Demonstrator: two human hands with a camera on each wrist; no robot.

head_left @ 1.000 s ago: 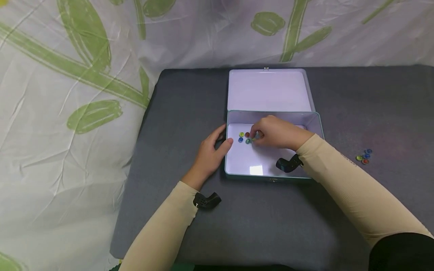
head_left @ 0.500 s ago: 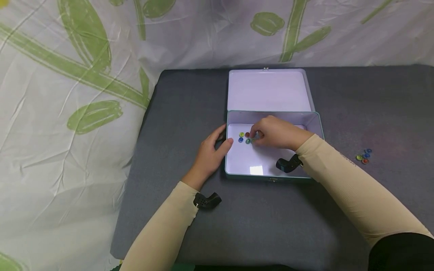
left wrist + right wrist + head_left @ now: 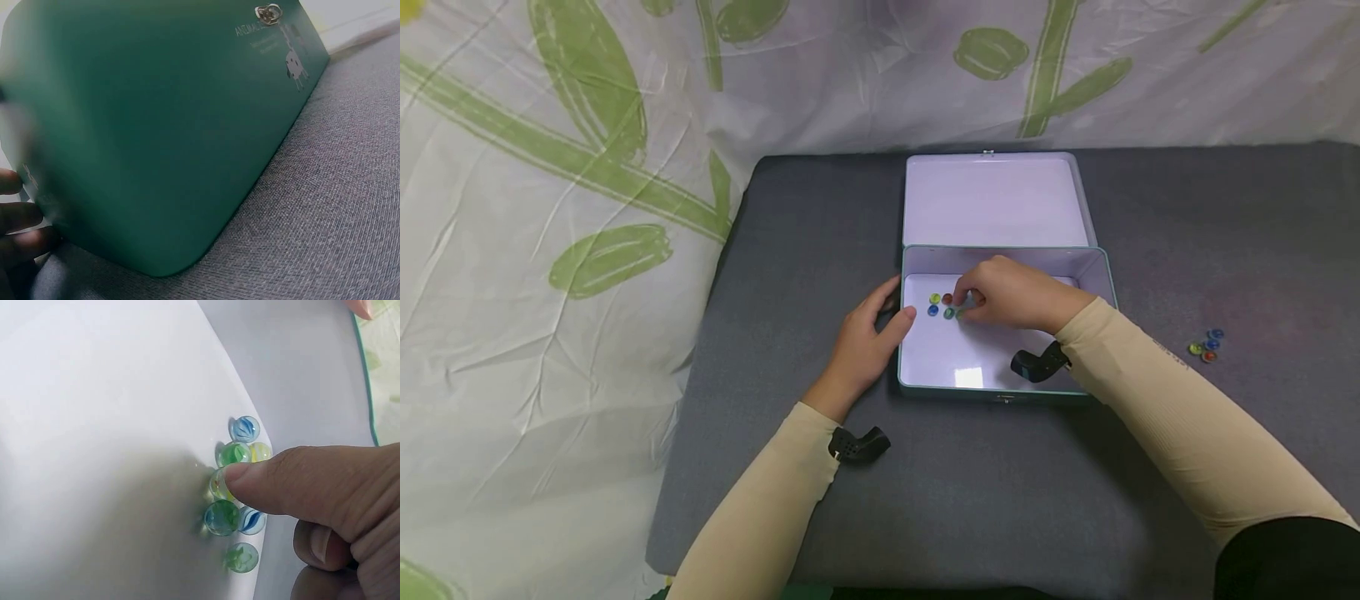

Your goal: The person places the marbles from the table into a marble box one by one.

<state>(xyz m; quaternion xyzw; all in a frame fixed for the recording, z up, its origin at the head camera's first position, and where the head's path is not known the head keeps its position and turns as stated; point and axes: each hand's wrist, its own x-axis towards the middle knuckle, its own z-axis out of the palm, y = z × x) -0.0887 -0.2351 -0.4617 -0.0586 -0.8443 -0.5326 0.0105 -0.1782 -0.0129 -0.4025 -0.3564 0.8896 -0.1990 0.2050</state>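
Note:
An opened tin box [image 3: 925, 358] stands on the table, green outside and white inside. Inside it, my right hand [image 3: 1018, 293] pinches a clear yellow-streaked marble [image 3: 219, 484] among other marbles; its index fingertip is hidden in the right wrist view. A blue-streaked marble [image 3: 245, 429], a green marble [image 3: 234, 453] and a blue-green marble [image 3: 222, 517] lie close to the thumb. My left hand [image 3: 863, 333] rests against the box's left side, its thumb over the rim. The left wrist view shows its fingers [image 3: 22, 217] touching the green outer wall.
The box's lid [image 3: 996, 200] lies folded back behind it. To the right, several loose marbles [image 3: 1208, 345] sit together on the grey tabletop [image 3: 1232, 250]. A white cloth with green leaf prints [image 3: 865, 92] hangs behind the table and at its left.

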